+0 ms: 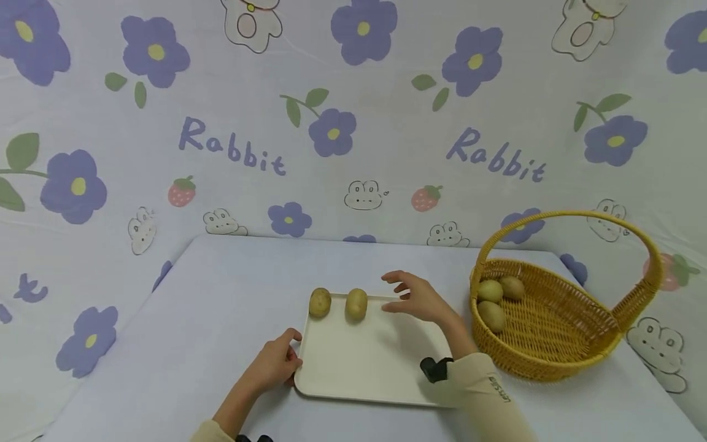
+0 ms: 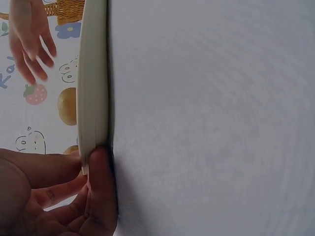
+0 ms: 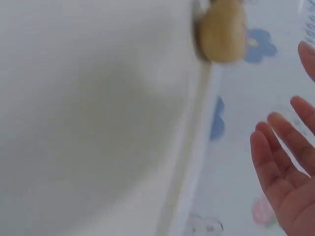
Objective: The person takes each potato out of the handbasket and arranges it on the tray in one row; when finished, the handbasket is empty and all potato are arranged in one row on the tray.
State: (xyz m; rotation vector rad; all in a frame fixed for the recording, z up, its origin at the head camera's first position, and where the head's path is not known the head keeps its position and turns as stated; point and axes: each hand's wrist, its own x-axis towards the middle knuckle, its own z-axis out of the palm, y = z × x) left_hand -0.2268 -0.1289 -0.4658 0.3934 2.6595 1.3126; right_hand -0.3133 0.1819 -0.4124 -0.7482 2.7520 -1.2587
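Note:
A cream rectangular tray (image 1: 359,368) lies on the table, with two potatoes near its back edge: one potato (image 1: 320,302) in the back left corner and another potato (image 1: 356,304) to its right. At the tray's left rim, my left hand (image 1: 274,363) pinches the edge between thumb and fingers, as the left wrist view shows close up. My right hand (image 1: 417,299) is over the tray's back right part, to the right of the second potato. Its fingers (image 3: 280,162) are spread and slightly bent, with nothing between them.
A yellow wicker basket (image 1: 552,362) with a tall arched handle stands on the right of the table. Three potatoes (image 1: 491,316) lie at its left end. Behind the white-covered table (image 1: 221,294) hangs a cloth (image 1: 386,123) printed with flowers and rabbits.

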